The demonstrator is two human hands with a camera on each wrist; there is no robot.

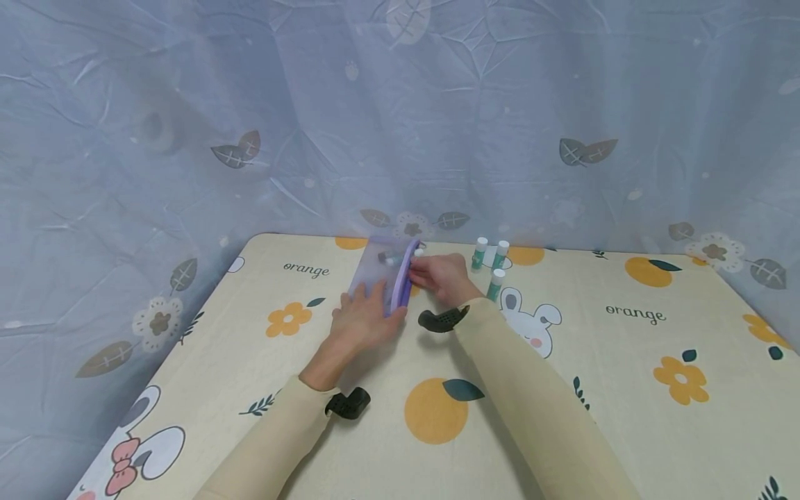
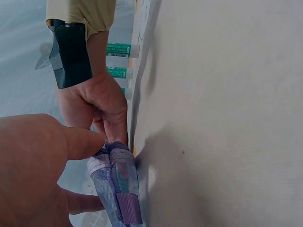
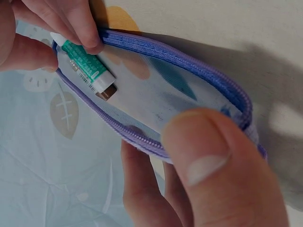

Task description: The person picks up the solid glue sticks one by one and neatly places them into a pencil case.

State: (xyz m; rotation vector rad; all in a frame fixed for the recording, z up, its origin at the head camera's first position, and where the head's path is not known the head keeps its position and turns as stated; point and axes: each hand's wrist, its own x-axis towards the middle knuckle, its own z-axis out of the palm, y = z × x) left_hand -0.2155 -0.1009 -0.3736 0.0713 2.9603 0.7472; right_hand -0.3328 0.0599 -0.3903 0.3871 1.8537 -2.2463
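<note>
A translucent pouch (image 1: 400,281) with a purple zipper edge lies on the table, its mouth spread and facing right. My left hand (image 1: 364,321) grips its near end, thumb (image 3: 203,146) at the zipper edge and fingers on the other side. At the far part of the mouth, my right hand (image 1: 442,275) holds a glue stick (image 3: 87,64) with a green label and white ends, one end inside the pouch. A dark brown tip (image 3: 107,93) shows below it in the pouch. The right fingers hide part of the stick's label.
Three more green-and-white glue sticks stand upright right of my right hand: one at the back left (image 1: 479,254), one at the back right (image 1: 500,256), one in front (image 1: 495,286). A printed cloth (image 1: 287,403) covers the table, and a grey-blue curtain (image 1: 400,111) hangs behind it.
</note>
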